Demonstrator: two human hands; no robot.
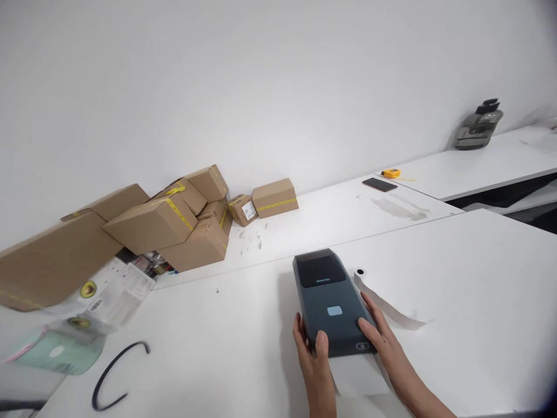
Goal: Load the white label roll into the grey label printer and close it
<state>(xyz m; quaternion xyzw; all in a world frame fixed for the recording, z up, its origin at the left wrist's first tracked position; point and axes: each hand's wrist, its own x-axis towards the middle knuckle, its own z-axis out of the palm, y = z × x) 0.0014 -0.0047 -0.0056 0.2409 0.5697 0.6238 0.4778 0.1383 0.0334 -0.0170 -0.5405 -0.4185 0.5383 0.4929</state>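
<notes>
Both of my hands hold a dark blue-grey portable printer (324,296), tilted over the white table. It has a black glossy window at its far end and a light blue button in the middle. My left hand (314,363) grips the near left corner, thumb on top. On the near right side, my right hand (385,339) has its thumb on the top face and its fingers along the edge. White paper (359,374) shows below the printer's near end; whether it is attached I cannot tell. Just right of the printer lies a small paper roll (360,273) with a loose strip trailing from it.
Cardboard boxes (148,223) are piled at the back left by the wall. Plastic packets (65,348) and a black curved strip (102,377) lie at the left. A phone (379,184), a yellow tape measure (391,173) and a dark bottle (477,128) are farther back right.
</notes>
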